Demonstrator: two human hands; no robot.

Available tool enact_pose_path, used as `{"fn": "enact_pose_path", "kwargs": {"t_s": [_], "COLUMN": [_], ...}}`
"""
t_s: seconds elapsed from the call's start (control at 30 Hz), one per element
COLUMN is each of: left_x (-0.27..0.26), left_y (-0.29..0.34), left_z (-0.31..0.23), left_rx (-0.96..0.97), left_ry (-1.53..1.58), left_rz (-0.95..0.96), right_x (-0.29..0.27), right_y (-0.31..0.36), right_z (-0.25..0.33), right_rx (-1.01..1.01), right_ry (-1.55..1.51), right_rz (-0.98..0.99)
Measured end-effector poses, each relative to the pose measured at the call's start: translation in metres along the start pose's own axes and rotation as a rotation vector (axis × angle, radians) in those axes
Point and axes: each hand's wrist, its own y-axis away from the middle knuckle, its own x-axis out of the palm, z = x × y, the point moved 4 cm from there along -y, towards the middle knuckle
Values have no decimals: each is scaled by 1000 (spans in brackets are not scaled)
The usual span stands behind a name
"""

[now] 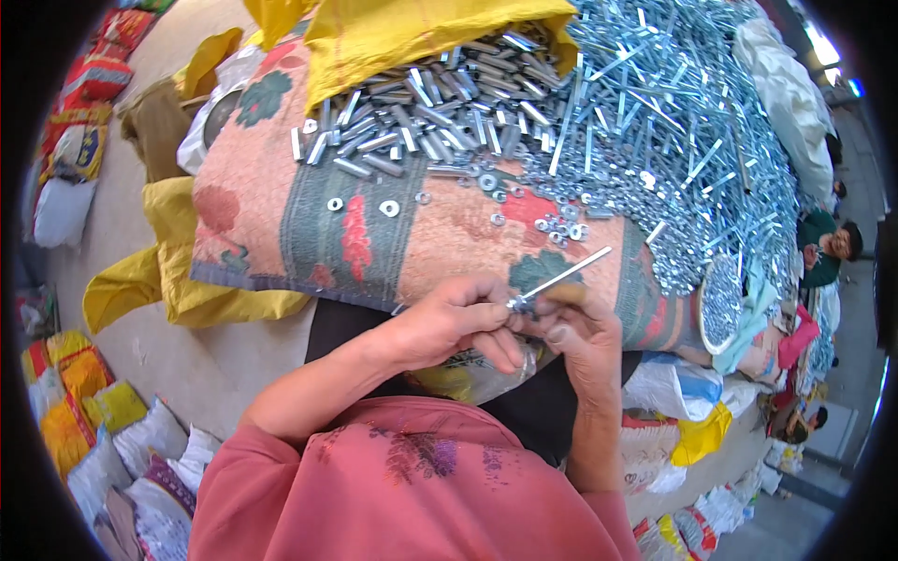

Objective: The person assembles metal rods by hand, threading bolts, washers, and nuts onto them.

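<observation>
A long, thin metal bolt slants up to the right between my two hands, with small hardware at its lower left end. My left hand pinches that lower end between thumb and fingers. Close beside it on the right, my right hand has its fingers curled at the same end; they are slightly blurred. What exactly the fingertips cover there is hidden. Beyond my hands lie loose nuts and a flat washer on a patterned cloth. Farther back are piled metal sleeves.
A large heap of long bolts fills the far right. An oval container of small nuts stands at the right. Yellow sacking covers part of the sleeves. Filled bags line the left floor. Another person sits at the far right.
</observation>
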Motion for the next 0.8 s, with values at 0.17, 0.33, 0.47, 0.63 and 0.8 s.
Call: {"fn": "enact_pose_path", "kwargs": {"t_s": [0.17,0.33,0.47,0.63,0.8], "left_x": [15,13,21,-17,-50], "left_y": [-2,6,24,43,41], "left_z": [14,2,-29,-124,-135], "left_rx": [76,315,290,727,732], "left_ry": [-400,-1305,-1443,-1971,-2096], "left_rz": [-70,-123,26,-805,-849], "right_x": [9,3,-33,-97,-138], "right_y": [4,12,7,-48,-114], "right_z": [-21,-27,10,81,85], "right_rx": [54,110,100,-333,-528], "right_ry": [-12,140,473,1157,1838], "right_rz": [-151,-98,17,-577,-736]}}
